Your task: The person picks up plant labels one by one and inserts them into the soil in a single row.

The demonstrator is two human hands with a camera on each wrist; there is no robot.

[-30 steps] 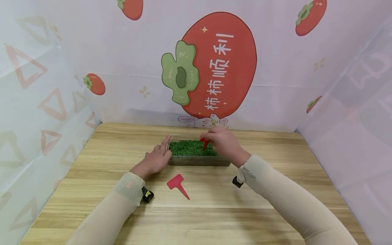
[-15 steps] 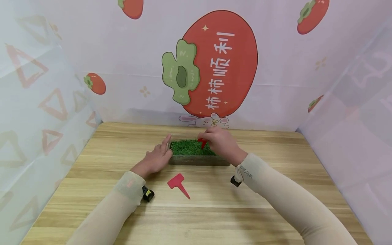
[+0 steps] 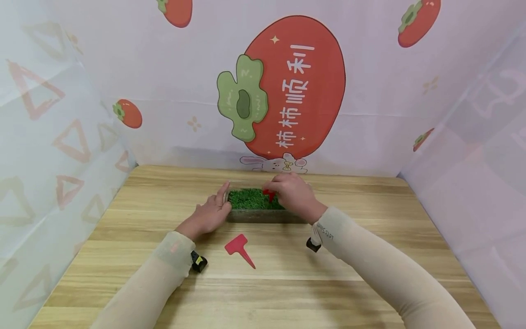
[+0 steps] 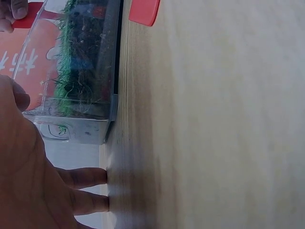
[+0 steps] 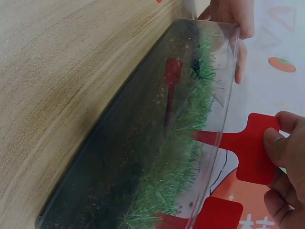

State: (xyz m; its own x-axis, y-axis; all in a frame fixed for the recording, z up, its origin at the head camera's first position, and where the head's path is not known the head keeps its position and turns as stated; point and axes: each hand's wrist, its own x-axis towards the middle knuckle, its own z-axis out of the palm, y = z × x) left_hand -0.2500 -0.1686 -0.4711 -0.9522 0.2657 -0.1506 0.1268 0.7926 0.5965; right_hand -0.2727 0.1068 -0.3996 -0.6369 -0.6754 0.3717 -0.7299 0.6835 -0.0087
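Observation:
A clear rectangular planter box filled with green artificial grass stands on the table. My left hand rests against its left end, fingers mostly straight, some reaching down to the tabletop in the left wrist view. At the box's right half, my right hand pinches a red T-shaped plant label by its wide head. The label's stem points down into the grass; its tip is hidden. Beside it, a second red label stands in the grass. Another red label lies flat in front of the box.
Wood-grain table extends around the box. A printed cloth backdrop rises behind it, with cloth walls on both sides. Black wrist cameras hang below both sleeves, the left one close to the loose label.
My right hand has shifted slightly left along the box with the pinched label, which has moved the same way. My left hand and the label on the table stay put.

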